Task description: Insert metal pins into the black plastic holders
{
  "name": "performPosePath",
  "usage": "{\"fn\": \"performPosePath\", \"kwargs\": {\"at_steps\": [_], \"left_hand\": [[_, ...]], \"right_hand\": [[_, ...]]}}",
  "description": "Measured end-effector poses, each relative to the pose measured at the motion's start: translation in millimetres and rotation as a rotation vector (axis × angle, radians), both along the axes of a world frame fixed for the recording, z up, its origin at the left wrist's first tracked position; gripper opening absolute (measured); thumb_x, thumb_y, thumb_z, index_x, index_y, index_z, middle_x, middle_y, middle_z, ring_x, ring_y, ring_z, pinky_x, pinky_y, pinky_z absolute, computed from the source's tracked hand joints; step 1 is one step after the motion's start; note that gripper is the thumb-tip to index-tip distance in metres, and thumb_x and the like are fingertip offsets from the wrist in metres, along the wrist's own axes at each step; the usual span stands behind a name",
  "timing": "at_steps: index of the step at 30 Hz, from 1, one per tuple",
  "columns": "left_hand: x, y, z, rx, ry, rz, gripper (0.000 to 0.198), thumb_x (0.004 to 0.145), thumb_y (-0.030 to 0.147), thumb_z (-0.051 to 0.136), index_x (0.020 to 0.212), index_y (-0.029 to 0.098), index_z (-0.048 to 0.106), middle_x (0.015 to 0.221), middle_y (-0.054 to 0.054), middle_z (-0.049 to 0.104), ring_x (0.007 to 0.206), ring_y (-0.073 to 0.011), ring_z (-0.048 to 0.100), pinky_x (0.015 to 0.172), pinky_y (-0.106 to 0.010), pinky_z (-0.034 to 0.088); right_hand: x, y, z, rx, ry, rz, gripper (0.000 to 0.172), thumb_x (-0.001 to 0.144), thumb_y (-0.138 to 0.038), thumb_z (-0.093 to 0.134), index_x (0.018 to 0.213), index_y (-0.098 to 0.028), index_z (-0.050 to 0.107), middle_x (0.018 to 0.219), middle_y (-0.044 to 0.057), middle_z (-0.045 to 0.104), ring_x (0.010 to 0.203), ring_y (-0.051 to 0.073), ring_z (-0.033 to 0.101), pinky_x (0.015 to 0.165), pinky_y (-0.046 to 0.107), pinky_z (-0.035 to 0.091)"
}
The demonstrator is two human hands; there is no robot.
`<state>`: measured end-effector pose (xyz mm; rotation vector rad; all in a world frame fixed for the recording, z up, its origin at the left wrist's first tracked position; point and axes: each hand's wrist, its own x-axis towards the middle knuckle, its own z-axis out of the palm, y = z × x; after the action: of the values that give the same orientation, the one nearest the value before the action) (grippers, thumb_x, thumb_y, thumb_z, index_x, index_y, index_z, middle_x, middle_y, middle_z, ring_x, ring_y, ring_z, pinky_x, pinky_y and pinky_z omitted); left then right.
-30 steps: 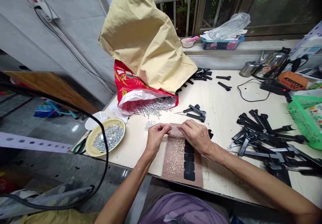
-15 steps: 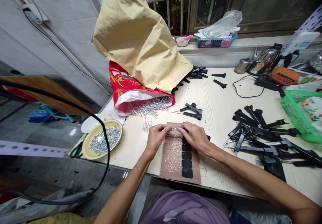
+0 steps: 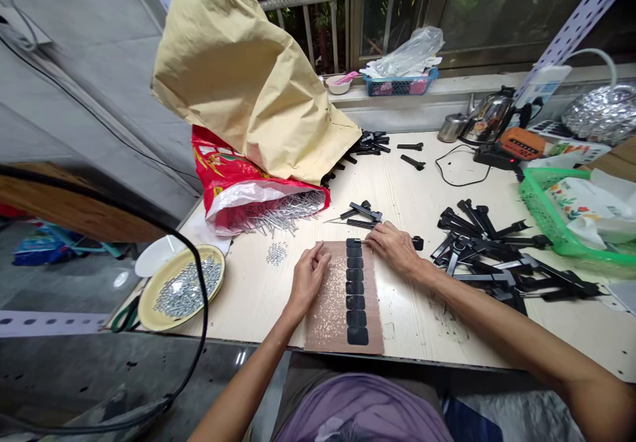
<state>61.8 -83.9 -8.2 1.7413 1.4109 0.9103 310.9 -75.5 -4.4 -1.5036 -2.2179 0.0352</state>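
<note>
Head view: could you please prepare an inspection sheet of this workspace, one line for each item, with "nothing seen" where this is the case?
Surface: light wood-grain table, dark specks in places.
Job's things: brown board carrying a column of black pads.
Clutter: piled black parts right of the board; loose metal bits, yellow dish and open red bag to its left.
Left grip: left hand over the board's left edge; nothing seen held.
Right grip: right hand pinches a thin metal piece, exact shape unclear.
Cables: thin black cable looped on the table; thick black cable crosses the view at left.
Surroundings: barred window, kettle, green basket.
</note>
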Motion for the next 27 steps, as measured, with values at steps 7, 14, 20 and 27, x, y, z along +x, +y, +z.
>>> {"fn": "performPosePath", "kwargs": {"at_steps": [7, 14, 20, 27], "left_hand": [[6.9, -7.7, -9.4, 0.14, 0.18, 0.005, 0.044, 0.09, 0.038, 0.046, 0.129, 0.018, 0.049, 0.087, -0.004, 0.056, 0.073, -0.016, 0.053, 0.074, -0.031, 0.044], [9.8, -10.4, -5.7, 0.148, 0.224, 0.015, 0.041, 0.092, 0.034, 0.042, 0.13, 0.02, 0.048, 0.097, -0.007, 0.058, 0.084, -0.0191, 0.056, 0.077, -0.033, 0.045], [27.9, 2.2, -2.7, 0.226, 0.19, -0.111, 0.026, 0.091, 0.032, 0.046, 0.108, 0.025, 0.065, 0.096, -0.006, 0.059, 0.089, -0.0187, 0.058, 0.077, -0.029, 0.046], [44.3, 21.5, -11.7, 0.258, 0.29, -0.252, 0.023, 0.09, 0.029, 0.048, 0.1, 0.024, 0.068, 0.09, -0.005, 0.058, 0.081, -0.0173, 0.057, 0.072, -0.028, 0.043]], "right_hand": [[0.0, -33.0, -16.5, 0.036, -0.063, 0.378, 0.028, 0.096, -0.016, 0.036, 0.087, -0.016, 0.063, 0.078, 0.004, 0.06, 0.074, 0.014, 0.048, 0.059, 0.026, 0.04], [4.6, -20.0, -10.9, 0.011, 0.109, 0.328, 0.026, 0.096, -0.025, 0.04, 0.091, -0.015, 0.064, 0.082, 0.006, 0.061, 0.077, 0.014, 0.051, 0.066, 0.028, 0.043], [17.4, -8.4, -0.8, -0.013, 0.244, 0.08, 0.025, 0.095, -0.029, 0.043, 0.095, -0.018, 0.065, 0.09, 0.007, 0.063, 0.088, 0.018, 0.055, 0.075, 0.032, 0.045], [9.7, -33.2, 3.4, -0.162, 0.395, -0.082, 0.021, 0.093, -0.028, 0.045, 0.094, -0.02, 0.064, 0.092, 0.006, 0.062, 0.081, 0.016, 0.059, 0.07, 0.029, 0.047]]}}
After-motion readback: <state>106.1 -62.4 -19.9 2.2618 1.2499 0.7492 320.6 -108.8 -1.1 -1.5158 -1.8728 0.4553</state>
